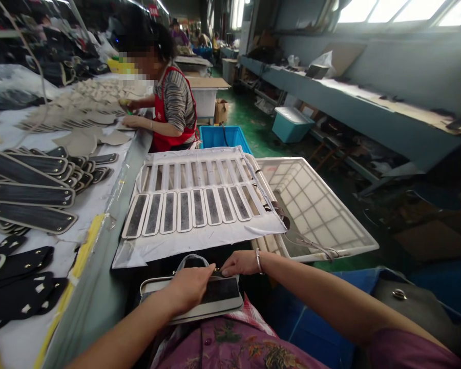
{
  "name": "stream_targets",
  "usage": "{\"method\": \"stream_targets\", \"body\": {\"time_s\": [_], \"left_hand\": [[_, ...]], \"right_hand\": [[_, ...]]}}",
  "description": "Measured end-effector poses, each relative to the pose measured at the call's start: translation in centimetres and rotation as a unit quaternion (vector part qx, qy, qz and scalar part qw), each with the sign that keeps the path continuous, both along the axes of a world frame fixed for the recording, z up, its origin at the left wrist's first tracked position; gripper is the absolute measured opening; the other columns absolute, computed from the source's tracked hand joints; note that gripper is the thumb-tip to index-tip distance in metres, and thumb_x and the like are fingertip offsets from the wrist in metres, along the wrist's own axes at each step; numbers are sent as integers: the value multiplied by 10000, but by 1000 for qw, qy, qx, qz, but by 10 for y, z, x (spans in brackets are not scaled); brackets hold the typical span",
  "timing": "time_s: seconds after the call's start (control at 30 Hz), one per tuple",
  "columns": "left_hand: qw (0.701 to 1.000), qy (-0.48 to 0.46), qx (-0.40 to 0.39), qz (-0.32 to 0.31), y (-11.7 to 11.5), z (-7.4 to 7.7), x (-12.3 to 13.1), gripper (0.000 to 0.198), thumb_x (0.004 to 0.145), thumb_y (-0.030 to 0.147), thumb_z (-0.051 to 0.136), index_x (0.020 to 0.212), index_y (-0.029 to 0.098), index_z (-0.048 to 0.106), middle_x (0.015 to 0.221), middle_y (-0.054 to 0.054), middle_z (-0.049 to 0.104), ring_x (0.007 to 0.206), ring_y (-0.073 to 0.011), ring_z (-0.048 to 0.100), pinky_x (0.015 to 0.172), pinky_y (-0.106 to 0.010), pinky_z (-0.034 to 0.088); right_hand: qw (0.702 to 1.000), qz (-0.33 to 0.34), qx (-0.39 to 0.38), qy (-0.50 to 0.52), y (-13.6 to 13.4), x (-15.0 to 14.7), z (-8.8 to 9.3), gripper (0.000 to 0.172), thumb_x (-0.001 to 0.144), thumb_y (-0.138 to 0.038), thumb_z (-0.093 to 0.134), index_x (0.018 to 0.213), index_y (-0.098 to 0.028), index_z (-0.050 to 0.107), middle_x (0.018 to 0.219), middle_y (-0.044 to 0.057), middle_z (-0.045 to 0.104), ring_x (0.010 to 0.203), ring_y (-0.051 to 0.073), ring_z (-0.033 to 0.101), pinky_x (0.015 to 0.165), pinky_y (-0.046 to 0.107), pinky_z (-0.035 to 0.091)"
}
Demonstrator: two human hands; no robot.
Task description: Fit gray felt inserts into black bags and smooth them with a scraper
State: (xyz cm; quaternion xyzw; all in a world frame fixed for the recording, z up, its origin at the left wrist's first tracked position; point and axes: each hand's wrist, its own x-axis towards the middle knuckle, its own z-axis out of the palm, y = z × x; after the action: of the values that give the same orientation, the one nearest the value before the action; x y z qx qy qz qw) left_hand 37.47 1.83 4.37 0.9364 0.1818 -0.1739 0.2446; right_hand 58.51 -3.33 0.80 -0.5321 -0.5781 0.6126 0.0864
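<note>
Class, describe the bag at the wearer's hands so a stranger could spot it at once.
Find the big white board mid-view. Just below it in the picture, the left hand and right hand meet at a pale-trimmed dark bag. Unlike the flat dark strips lying in a row on the board, it has a curved handle rising from its top.

Matt leather-look bag [219, 293], shiny metal bracelet [258, 261], plastic crate [311, 192]
</note>
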Motion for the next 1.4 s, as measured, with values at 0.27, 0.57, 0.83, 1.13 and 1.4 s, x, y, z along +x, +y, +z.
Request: {"method": "stream_targets", "body": {"time_s": [0.27, 0.57, 0.83, 1.13, 1.4], "left_hand": [[999, -24, -24, -37, 22, -2, -27, 468, 831, 139, 362, 1291, 176, 437, 1247, -92, 564, 1106, -218, 550, 924, -347, 446], [996, -69, 15, -56, 20, -13, -37, 469, 829, 132, 381, 1296, 157, 418, 1191, -115, 593, 1067, -220, 573, 895, -342, 462], [994, -75, -31, -73, 50, -8, -81, 494, 816, 129, 384, 1307, 172, 404, 1314, -70, 505, 1174, -170, 494, 978, -301, 404], [989, -131, -29, -67, 54, -9, -96, 492, 796, 128, 451, 1287, 149, 429, 1222, -108, 575, 1093, -206, 558, 936, -314, 449], [974, -205, -95, -5, 75, -4, -145, 407, 846, 101, 406, 1227, 204, 507, 1233, -50, 578, 1134, -157, 532, 988, -281, 420]], "right_hand": [[999, 19, -17, 35, 1, -4, -4, 548, 776, -529, 545, 1195, -178, 584, 1156, 40, 618, 1091, 218, 536, 938, 259, 369], [993, 116, 14, -1, 26, -34, 7, 432, 847, -474, 482, 1100, -163, 644, 942, -3, 672, 914, 172, 588, 786, 212, 414], [993, 116, 4, 35, 36, -47, 10, 448, 865, -458, 459, 1225, -211, 557, 1180, 17, 602, 1084, 193, 539, 922, 238, 376], [988, 154, 26, 1, 62, -89, 18, 371, 881, -357, 458, 1160, -162, 605, 1048, 36, 656, 969, 182, 579, 847, 242, 406], [984, 163, 47, 51, 76, -114, 16, 387, 893, -362, 440, 1238, -220, 543, 1203, 17, 590, 1098, 172, 527, 954, 242, 357]]}}
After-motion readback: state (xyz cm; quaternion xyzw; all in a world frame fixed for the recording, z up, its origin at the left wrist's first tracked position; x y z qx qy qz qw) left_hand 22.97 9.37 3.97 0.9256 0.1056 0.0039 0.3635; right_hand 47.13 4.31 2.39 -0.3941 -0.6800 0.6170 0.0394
